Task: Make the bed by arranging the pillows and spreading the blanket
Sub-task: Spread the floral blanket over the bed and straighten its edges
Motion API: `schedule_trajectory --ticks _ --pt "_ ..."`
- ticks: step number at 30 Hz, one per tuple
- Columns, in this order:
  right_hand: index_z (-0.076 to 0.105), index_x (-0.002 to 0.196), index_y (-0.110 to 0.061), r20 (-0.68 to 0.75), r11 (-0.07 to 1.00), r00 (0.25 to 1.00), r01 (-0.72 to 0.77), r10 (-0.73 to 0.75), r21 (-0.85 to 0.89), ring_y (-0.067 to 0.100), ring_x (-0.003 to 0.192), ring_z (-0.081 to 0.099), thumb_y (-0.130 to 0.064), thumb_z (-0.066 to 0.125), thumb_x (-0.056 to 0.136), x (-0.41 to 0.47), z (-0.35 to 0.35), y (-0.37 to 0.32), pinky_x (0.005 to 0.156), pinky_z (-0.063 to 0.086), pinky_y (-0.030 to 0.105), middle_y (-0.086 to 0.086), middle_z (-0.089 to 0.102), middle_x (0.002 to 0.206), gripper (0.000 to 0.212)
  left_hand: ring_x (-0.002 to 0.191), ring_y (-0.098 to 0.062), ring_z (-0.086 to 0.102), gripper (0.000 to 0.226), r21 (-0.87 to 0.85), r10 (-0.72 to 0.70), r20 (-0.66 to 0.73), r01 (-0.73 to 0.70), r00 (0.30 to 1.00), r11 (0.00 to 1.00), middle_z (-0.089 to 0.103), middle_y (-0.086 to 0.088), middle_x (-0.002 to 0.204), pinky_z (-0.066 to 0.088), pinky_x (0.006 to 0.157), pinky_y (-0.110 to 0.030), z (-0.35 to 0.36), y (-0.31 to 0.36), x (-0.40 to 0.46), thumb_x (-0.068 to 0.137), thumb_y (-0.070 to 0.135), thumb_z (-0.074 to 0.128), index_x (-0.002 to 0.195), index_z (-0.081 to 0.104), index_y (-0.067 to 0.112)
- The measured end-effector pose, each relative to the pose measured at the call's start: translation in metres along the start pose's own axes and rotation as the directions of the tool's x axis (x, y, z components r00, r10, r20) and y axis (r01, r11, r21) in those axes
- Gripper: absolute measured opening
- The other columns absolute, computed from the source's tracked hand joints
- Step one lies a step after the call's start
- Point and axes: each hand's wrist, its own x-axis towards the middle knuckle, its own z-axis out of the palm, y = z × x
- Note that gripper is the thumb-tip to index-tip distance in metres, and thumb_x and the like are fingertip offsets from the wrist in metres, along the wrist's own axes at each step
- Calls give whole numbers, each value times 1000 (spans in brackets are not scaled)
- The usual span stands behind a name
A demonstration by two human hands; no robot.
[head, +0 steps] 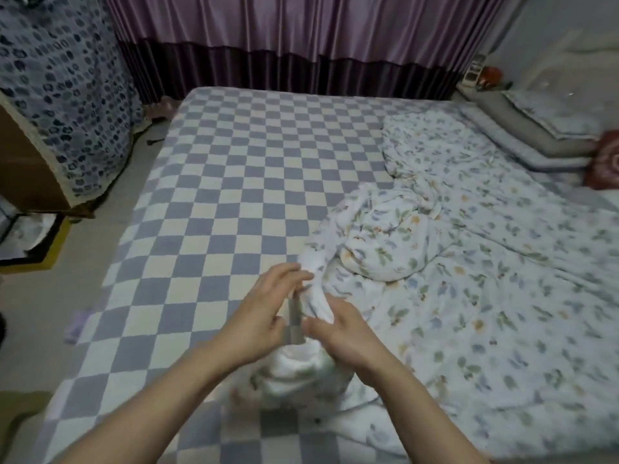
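**Gathering the blanket's edge**

While I stand at the side of the bed, its blue-and-white checked cover lies bare across the half toward the purple curtain. The floral blanket sprawls crumpled over the other half, reaching from the near edge up toward the head end, with a rumpled mound just beyond my hands. At the head end a grey-bordered pillow lies flat, and a red patterned cushion sits just beside it at the frame's edge. A patterned cloth drapes over furniture on the floor side. My left hand curls its fingers around a bunched fold of the blanket's edge, and my right hand clamps the same fold just beside it, both lifted slightly above the checked cover.
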Motion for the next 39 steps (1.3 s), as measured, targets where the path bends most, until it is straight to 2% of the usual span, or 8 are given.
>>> schedule_trajectory --ticks 3,6,12,18,22,31,36,39 --pt "51 81 -13 5 987 991 131 -131 -89 7 71 46 -25 55 76 -31 36 -24 66 39 30 -7 50 76 13 140 0 -4 49 301 176 379 -301 908 905 11 19 151 5 111 -21 -22 -24 12 84 13 48 129 44 32" --pt "53 77 -14 -112 988 985 123 -133 -91 4 67 43 -20 61 79 -63 50 -30 63 36 27 -12 47 70 11 141 -11 21 23 497 84 615 -469 784 730 45 9 138 4 115 -32 -30 -33 28 89 27 48 112 52 25" --pt "55 65 -25 -268 994 958 -99 105 36 2 59 48 -23 67 76 -111 82 -13 58 37 22 -15 54 61 17 87 -20 56 11 525 131 602 -514 788 678 61 2 87 47 80 -37 -52 -54 29 88 30 47 78 44 26" --pt "60 70 -17 -427 992 895 -115 127 53 0 62 52 -33 67 73 -153 161 -9 59 38 21 -15 58 64 17 87 -16 52 11 584 227 613 -627 757 515 56 10 86 33 58 -18 -81 -73 -7 90 25 46 85 40 33" --pt "55 64 -25 -565 989 813 -95 144 116 -6 53 46 -27 65 78 -180 225 -13 51 33 12 -19 54 53 18 72 -14 63 15 563 405 615 -736 677 375 68 9 80 45 66 -25 -104 -91 -30 82 15 60 83 63 29" --pt "61 71 -19 -578 958 798 6 168 288 -2 54 43 -33 62 63 -195 316 -57 53 33 21 -14 51 54 16 73 -19 63 16 676 310 604 -678 734 287 69 5 82 50 62 -29 -174 -112 -73 83 16 56 87 66 27" --pt "54 68 -19 -633 980 760 -25 147 198 4 63 45 -29 66 68 -175 354 -91 60 34 26 -9 49 65 15 36 -21 54 33 646 474 610 -745 635 167 57 2 45 24 34 -17 -218 -139 -75 45 -1 80 57 63 24" --pt "56 74 -9 -675 989 725 -63 140 137 8 66 44 -21 66 76 -162 373 -108 62 34 28 -4 49 72 15 72 -17 65 21 703 371 596 -686 712 187 67 6 81 48 56 -29 -238 -156 -77 81 14 57 89 63 33"
